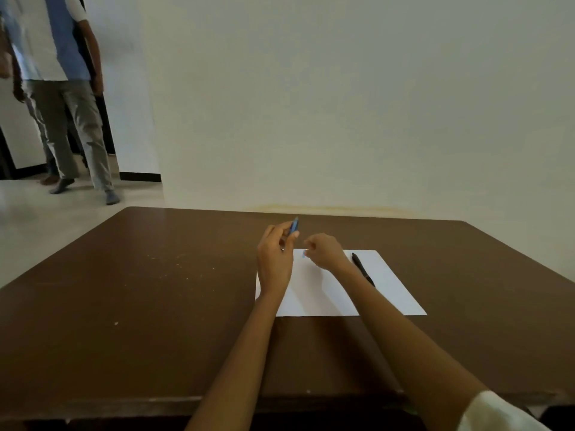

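Nearest the camera, two bare forearms reach out over the near edge of a dark brown table (140,290), the right one coming out of a pale sleeve (494,412). A white sheet of paper (389,287) lies flat on the tabletop beneath them. As far as can be seen it is unmarked, so the writing or drawing looks not yet begun. A black pen (362,269) rests on the sheet, just right of the right wrist and untouched. Above the sheet's far edge the hands are close together but not touching. The left hand (275,253) is curled round a blue pen (294,227), whose end sticks up and away past the fingertips. The right hand (323,250), its fingers bent, pinches a small blue piece (304,253), probably the pen's cap. The pen therefore seems uncapped, or nearly so. What appears left is setting the cap aside, taking the pen into a writing grip and bringing its tip down to the paper. The table is scuffed and carries pale specks on its left half. Behind it rises a plain off-white wall (342,104). At far left a doorway opens onto a light floor (46,206), where a person (68,88) in grey trousers stands.
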The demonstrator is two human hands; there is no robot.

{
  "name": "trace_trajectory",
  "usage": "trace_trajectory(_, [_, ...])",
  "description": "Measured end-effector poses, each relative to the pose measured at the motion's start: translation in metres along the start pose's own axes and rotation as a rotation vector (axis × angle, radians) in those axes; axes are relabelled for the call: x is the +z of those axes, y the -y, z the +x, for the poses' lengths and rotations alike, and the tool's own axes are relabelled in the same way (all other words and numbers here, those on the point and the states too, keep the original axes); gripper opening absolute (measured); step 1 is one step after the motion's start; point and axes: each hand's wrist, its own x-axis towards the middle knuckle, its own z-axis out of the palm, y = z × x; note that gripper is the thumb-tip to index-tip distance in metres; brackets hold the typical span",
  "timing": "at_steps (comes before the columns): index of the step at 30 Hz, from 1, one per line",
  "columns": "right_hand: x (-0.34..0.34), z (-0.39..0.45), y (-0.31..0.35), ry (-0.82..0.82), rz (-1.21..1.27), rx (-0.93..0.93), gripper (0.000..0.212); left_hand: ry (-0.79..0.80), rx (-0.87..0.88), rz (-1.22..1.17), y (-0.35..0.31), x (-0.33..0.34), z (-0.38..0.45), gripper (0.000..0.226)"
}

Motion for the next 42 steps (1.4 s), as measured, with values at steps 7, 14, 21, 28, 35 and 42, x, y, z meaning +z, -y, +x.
trace_trajectory(7, [0.016, 0.013, -0.006, -0.048, -0.035, 0.011, 0.019, 0.004, 0.019, 0.007, 0.004, 0.002, -0.002, 0.024])
trace_trajectory(14, [-0.010, 0.005, -0.001, -0.086, 0.652, -0.017, 0.024, 0.012, 0.044, 0.022, 0.004, 0.004, -0.001, 0.024])
trace_trajectory(21, [-0.064, -0.009, 0.019, 0.009, 1.107, -0.178, 0.012, 0.013, 0.069, 0.046, 0.008, 0.002, 0.000, 0.022])
trace_trajectory(28, [-0.057, -0.007, 0.026, 0.030, 0.939, -0.230, 0.020, 0.006, 0.072, 0.064, 0.007, -0.001, 0.001, 0.019])
trace_trajectory(35, [-0.059, -0.009, 0.022, 0.080, 0.950, -0.240, 0.020, 0.008, 0.103, 0.068, 0.007, 0.000, 0.002, 0.018])
trace_trajectory(42, [-0.060, -0.010, 0.015, 0.100, 0.963, -0.231, 0.019, 0.015, 0.069, 0.079, 0.007, 0.002, 0.002, 0.019])
